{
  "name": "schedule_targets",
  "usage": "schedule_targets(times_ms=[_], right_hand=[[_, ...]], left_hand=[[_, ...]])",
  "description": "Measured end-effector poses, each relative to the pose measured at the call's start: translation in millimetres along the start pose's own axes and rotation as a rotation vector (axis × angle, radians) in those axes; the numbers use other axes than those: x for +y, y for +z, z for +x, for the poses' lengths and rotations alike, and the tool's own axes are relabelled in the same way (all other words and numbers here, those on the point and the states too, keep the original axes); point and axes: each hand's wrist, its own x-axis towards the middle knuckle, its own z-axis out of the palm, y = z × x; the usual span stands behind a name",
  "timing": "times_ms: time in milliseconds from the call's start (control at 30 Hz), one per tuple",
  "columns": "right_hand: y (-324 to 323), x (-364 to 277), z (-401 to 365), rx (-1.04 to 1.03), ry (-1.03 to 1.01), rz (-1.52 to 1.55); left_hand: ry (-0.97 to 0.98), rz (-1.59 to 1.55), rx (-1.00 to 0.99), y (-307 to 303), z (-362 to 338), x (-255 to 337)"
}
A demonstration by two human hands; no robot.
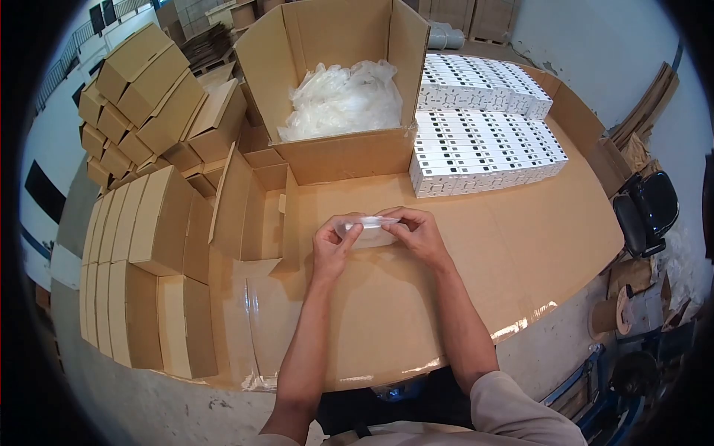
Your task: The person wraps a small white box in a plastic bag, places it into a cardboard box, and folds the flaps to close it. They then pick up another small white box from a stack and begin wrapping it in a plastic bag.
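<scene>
My left hand (332, 244) and my right hand (421, 235) are closed on opposite ends of a small translucent plastic bag (370, 238). The bag is held over the middle of the table, with a bright white band along its upper edge and both thumbs at that edge. Close to the left hand stands an open cardboard box (265, 212), its flaps up. Beyond the hands, a large open carton (338, 157) contains a loose heap of clear plastic bags (342, 100).
White printed boxes (487, 149) stand in tight rows at the right back of the cardboard-covered table (535, 230). Brown cartons (152, 223) are stacked along the left, with more piled (141, 97) behind. A black chair (647, 208) is beyond the right edge.
</scene>
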Motion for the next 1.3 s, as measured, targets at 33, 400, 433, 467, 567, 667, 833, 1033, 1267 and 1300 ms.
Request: schedule_targets(times_ms=[33,400,433,467,567,667,833,1033,1267,1300], right_hand=[[-0.4,-3.2,-0.6,0.008,0.009,-0.012],[1.3,-2.6,0.2,0.145,0.012,-0.076],[0.9,-1.4,0.3,0.149,0.016,-0.067],[0.7,-0.4,0.6,0.152,0.021,-0.058],[1.1,-0.1,-0.1,0.156,0.024,-0.001],[4.1,1.7,1.0,0.177,0.015,0.029],[2.5,-2.7,0.2,0.166,0.051,0.149],[-14.8,-11.1,-3.6,-0.035,-0.122,0.146],[-8.6,-25.3,-8.7,-0.169,0.02,-0.285],[-5.8,-27.1,-8.9,-0.154,0.036,-0.281]], left_hand=[[0.01,-0.007,0.004,-0.3,-0.1,-1.2],[0.043,0.075,0.184,5.1,-1.6,-3.7],[0.051,0.074,0.191,4.7,-1.4,-5.8],[0.058,0.072,0.198,5.6,-1.4,-6.2],[0.083,0.047,0.224,9.6,-1.6,-6.3],[0.08,0.039,0.239,10.7,-1.0,-6.6],[0.021,0.062,0.24,7.6,0.2,-8.5],[0.032,0.086,0.28,9.7,1.4,-8.1],[0.066,0.058,0.269,11.0,1.2,-7.6],[0.073,0.063,0.268,11.2,1.5,-8.2]])
